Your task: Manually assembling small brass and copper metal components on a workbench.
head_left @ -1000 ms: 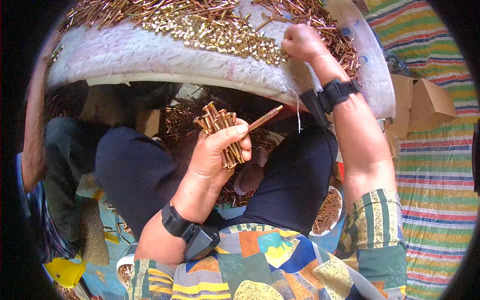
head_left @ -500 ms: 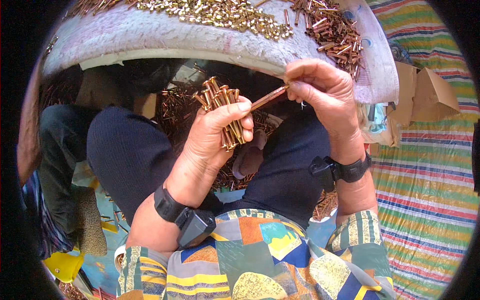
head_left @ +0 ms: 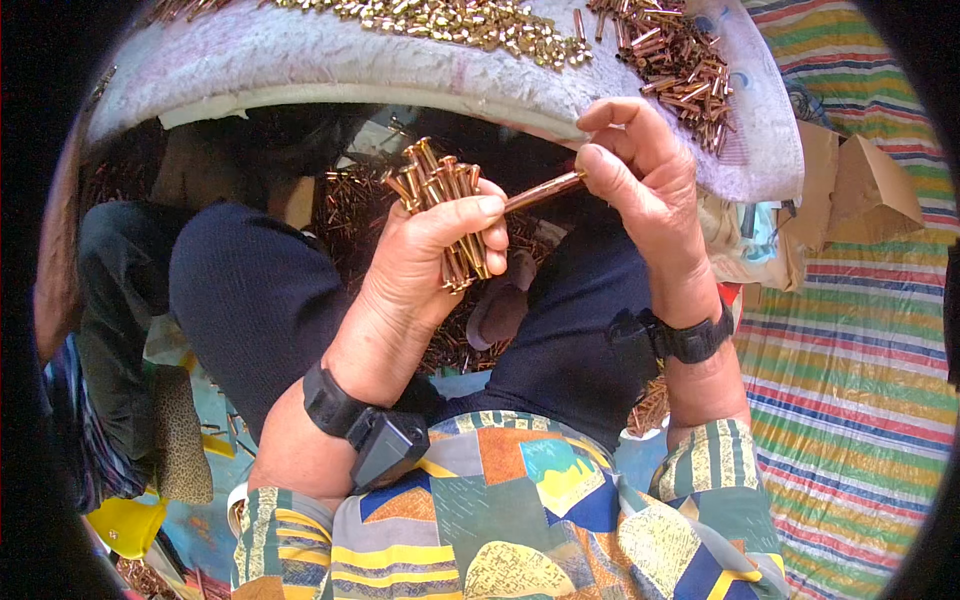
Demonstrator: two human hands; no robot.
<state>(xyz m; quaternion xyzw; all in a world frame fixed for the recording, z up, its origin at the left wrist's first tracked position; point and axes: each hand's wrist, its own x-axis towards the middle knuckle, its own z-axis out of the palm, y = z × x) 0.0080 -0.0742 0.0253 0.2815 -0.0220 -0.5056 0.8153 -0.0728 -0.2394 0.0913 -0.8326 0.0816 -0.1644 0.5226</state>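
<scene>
My left hand (head_left: 425, 240) is closed round a bundle of long gold and copper-coloured bolts (head_left: 435, 180), their flat heads fanning out above and below the fist. Between its thumb and forefinger a single bolt (head_left: 545, 190) with a tube-like shank sticks out to the right. At that bolt's far end is my right hand (head_left: 650, 170). Its thumb tip touches or nearly touches the end, while the fingers are raised and spread apart from the thumb. Whether a small nut sits on the end is hidden by the thumb.
A cloth-covered table (head_left: 330, 70) curves across the front, bearing a heap of small gold nut-like pieces (head_left: 470, 28) and copper-coloured sleeves (head_left: 690, 85). Many bolts lie below between my knees. A cardboard box (head_left: 865, 190) stands on striped sheeting (head_left: 850, 340) at right. Another person's leg (head_left: 115, 320) is at left.
My right hand's fingers have lifted and spread from their pinch on the bolt's end. My left hand keeps the bundle in nearly the same place.
</scene>
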